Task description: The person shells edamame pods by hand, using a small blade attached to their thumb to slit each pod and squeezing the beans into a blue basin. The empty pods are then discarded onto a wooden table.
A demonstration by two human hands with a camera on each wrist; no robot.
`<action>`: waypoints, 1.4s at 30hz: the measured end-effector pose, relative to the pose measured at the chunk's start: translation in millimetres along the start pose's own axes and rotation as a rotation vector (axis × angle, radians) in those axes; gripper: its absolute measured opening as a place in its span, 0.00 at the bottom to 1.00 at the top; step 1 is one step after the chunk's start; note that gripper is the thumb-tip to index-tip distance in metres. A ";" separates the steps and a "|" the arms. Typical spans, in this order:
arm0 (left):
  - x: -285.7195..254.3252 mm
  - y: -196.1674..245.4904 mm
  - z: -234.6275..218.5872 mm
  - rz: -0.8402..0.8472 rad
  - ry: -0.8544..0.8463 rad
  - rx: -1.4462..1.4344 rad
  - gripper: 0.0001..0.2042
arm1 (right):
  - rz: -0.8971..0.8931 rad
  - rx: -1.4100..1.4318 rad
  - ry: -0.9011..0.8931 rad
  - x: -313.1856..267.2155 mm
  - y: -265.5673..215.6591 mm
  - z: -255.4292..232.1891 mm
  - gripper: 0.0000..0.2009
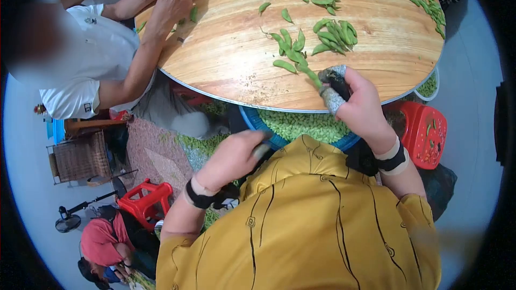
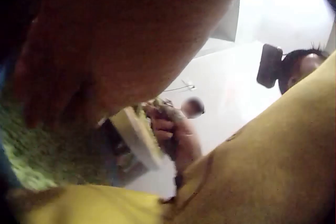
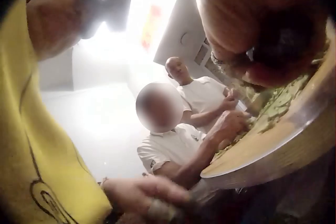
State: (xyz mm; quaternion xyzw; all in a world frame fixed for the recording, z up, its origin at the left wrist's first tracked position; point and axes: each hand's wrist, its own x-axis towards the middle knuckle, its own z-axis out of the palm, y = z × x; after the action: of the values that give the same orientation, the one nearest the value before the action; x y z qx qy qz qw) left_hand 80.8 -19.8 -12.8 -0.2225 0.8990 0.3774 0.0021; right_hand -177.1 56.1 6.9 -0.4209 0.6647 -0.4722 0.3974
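Because the right hand [image 1: 365, 106] pinches a green pod [image 1: 310, 75] by one end, the remainder projects past its fingertips; beside the left hand [image 1: 230, 159], whose state cannot be determined, sits a basin [image 1: 250, 120].

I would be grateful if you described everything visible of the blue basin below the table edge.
The blue basin looks round and plastic, mouth upward, holding many pale green shelled beans. The table hides its far side and the yellow shirt part of its near side. The left hand is blurred near its rim; whether they touch, and what supports it, I cannot tell.
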 end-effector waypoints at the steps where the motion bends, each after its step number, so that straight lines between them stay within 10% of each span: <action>1: 18.0 17.7 -5.2 -0.024 0.040 -0.184 0.11 | -0.018 0.073 -0.009 -4.0 -1.9 3.2 0.11; 3: 45.9 45.2 -1.6 -0.104 0.183 -0.739 0.10 | -0.063 0.133 -0.025 -12.7 -5.5 7.8 0.10; 8: 82.6 58.6 8.0 -0.162 0.226 -0.992 0.10 | -0.236 -0.084 -0.074 -25.1 -0.8 1.4 0.09; 15: 85.4 57.5 9.2 -0.350 0.173 -1.079 0.09 | 0.229 0.085 -0.175 -25.4 -7.6 -25.1 0.17; 30: 89.7 59.0 18.8 -0.263 0.168 -0.879 0.08 | 0.024 0.180 -0.281 -27.5 0.0 -22.2 0.21; 36: 84.8 52.2 15.6 0.123 0.352 0.064 0.05 | 0.313 0.450 -0.375 -19.6 8.8 -22.1 0.18; 38: 81.6 54.9 9.1 -0.243 0.046 -0.897 0.05 | 0.439 0.690 -0.491 -18.8 9.2 -26.6 0.15; 42: 80.2 44.9 2.0 -0.256 -0.193 -1.460 0.05 | 0.518 0.884 -0.607 -21.4 5.5 -33.7 0.13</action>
State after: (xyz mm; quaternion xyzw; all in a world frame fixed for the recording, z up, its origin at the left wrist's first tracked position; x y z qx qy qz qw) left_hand -9.8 -22.7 2.4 -0.2359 0.3827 0.8929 -0.0234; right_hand -202.2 87.1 12.4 -0.1561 0.3428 -0.4504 0.8095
